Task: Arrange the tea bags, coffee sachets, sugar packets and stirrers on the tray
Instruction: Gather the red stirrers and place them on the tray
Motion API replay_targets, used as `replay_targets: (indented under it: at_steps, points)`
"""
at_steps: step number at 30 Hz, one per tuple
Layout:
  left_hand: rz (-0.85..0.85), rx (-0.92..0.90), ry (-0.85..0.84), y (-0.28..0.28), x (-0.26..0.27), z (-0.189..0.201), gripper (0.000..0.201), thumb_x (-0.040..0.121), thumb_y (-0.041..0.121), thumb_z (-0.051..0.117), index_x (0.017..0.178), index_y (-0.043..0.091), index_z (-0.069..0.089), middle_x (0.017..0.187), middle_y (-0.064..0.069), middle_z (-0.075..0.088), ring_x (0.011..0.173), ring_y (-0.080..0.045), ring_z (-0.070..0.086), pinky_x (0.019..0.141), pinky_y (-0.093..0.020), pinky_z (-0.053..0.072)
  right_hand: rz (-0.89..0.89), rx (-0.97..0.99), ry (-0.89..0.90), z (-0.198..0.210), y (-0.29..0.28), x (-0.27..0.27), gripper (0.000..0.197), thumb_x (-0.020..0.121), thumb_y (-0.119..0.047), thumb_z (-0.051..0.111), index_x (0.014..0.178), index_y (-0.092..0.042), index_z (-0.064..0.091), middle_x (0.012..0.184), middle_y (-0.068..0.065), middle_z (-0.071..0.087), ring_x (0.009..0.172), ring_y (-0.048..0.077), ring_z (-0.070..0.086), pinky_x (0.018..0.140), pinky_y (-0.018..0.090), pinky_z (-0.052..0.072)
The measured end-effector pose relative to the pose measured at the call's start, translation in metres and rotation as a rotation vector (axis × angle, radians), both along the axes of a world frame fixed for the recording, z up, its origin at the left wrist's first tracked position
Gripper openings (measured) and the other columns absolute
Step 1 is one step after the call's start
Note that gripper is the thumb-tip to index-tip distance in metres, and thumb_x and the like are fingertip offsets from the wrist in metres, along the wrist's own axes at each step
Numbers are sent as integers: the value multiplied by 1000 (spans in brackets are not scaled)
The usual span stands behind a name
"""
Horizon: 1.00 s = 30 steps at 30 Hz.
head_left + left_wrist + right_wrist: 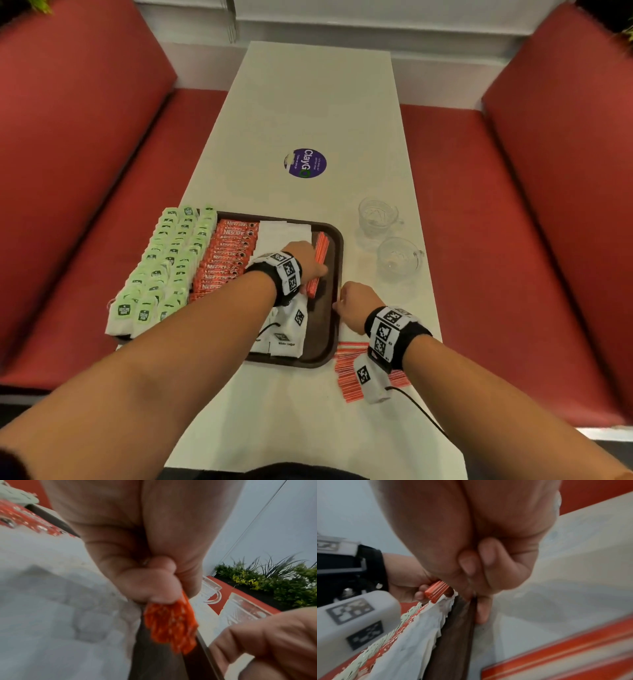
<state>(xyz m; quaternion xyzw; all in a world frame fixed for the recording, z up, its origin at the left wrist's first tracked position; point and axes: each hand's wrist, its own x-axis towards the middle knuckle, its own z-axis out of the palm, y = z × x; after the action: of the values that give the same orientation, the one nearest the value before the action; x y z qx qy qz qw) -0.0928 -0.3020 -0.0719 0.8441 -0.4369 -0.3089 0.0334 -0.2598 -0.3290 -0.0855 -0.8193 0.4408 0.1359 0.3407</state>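
Note:
On the brown tray (334, 329) lie rows of green tea bags (164, 260), red coffee sachets (226, 253) and white sugar packets (281, 233). My left hand (306, 257) reaches over the tray's right strip and grips a bundle of orange striped stirrers (321, 250), whose near ends (171, 626) stick out below the curled fingers (150, 588). At the tray's right rim, my right hand (352, 301) is curled, with the thumb and a finger (483, 609) pinching the edge. More loose stirrers (349, 373) lie on the table under my right wrist.
Two empty glass cups (376, 219) (399, 258) stand right of the tray. A round purple sticker (305, 163) marks the middle of the white table (308, 102). Red bench seats (102, 240) run along both sides.

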Motion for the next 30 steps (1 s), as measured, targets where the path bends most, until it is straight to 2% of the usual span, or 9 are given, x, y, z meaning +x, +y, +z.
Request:
replay_targets:
  at_steps: [3,5,7,9,12,14,19,25,30]
  points:
    - [2,8,-7,-14,-2,-7,33,87,39,66,74,12,52,71,-5,62,63,-22,64,60,-30,54,-4,-2,20,-3,3,3,16,97,-25,58,100,-10,53,113,16,64,95,30,59,73,31,42]
    - [-3,23,6,-19,-4,-10,30,87,35,66,77,10,53,79,-10,66,71,-27,69,67,-33,59,-8,11,21,-4,8,2,14,97,-24,59,97,-13,50,112,14,64,91,27,57,72,30,41]
    - [-24,27,-8,-25,-5,-12,29,87,35,68,82,8,56,87,-12,69,77,-29,70,73,-36,61,-21,22,5,-5,10,2,14,97,-23,59,97,-13,50,113,14,64,96,29,60,73,30,41]
    - [-57,33,-69,-30,-7,-11,31,87,37,68,90,7,60,86,-9,65,76,-26,66,70,-32,58,-32,29,-7,-3,11,2,13,97,-23,59,98,-13,51,113,14,65,100,30,62,74,31,43]
    - [-97,56,-145,-35,-9,-8,40,88,41,67,105,5,62,85,-5,57,85,-24,62,68,-30,50,-29,30,0,-1,10,2,20,97,-24,60,106,-8,56,115,14,65,104,31,61,79,32,47]
    - [-111,64,-160,-36,-9,-7,41,89,41,66,108,6,62,94,-7,62,95,-26,65,71,-31,49,-26,27,4,-1,10,1,25,97,-25,61,114,-7,58,117,14,64,106,31,61,83,34,49]
    - [-110,79,-230,-36,-12,-6,36,93,33,63,116,5,62,115,-10,67,105,-25,66,76,-30,48,-4,31,13,2,10,-1,27,98,-25,58,119,-6,59,118,14,65,106,30,63,90,37,52]
    - [-115,119,-263,-29,-18,-3,44,93,35,64,125,4,57,119,-11,66,107,-26,65,76,-29,47,11,71,31,2,2,-9,39,97,-28,58,130,-8,54,109,11,72,103,26,66,93,41,54]
    - [-102,36,-271,-18,-23,14,47,96,45,57,120,5,60,116,-11,66,105,-26,64,80,-31,48,64,24,-23,14,-8,-31,42,97,-35,59,132,-14,53,108,6,73,101,21,66,93,36,51]
